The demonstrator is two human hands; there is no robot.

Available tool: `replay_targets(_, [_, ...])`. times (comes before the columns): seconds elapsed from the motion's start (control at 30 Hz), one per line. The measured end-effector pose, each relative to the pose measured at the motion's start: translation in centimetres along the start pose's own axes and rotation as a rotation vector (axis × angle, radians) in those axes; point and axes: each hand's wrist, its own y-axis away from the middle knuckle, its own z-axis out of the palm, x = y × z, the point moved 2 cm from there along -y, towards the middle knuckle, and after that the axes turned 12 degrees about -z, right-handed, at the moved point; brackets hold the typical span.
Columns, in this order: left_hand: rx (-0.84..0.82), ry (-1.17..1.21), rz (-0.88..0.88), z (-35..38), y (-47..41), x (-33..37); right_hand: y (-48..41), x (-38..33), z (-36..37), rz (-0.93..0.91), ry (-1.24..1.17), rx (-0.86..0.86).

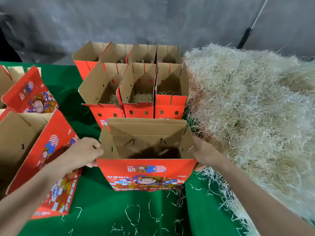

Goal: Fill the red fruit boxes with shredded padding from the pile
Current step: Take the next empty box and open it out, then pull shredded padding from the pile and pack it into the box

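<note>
While the empty red box (146, 174) stands open at the front of the green counter (102, 210), I have a hand on each side of it. My left hand (85, 152) grips the left flap edge with curled fingers. My right hand (206, 154) lies against the right wall, but its fingers sit behind the flap, so I cannot tell whether they clasp or only press.

The pile of shredded padding (247, 108) lies just to the right. I judge the step to be setting this box square. I would keep the flaps spread wide and park it close to the pile, so a handful drops in without snagging. The boxes behind (136, 92) hold a thin layer.

The front shows a cartoon figure with characters above and lettering below, too blurred to read.
</note>
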Motion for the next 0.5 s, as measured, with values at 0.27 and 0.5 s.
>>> replay_targets(0.27, [0.242,-0.142,0.219,-0.1,-1.1,2.8,-0.4,-0.8,-0.1,-0.085,0.134,0.002])
replay_targets(0.5, [0.419,-0.644,0.160,-1.2,0.2,3.8,0.7,-0.6,-0.2,-0.090,0.242,0.040])
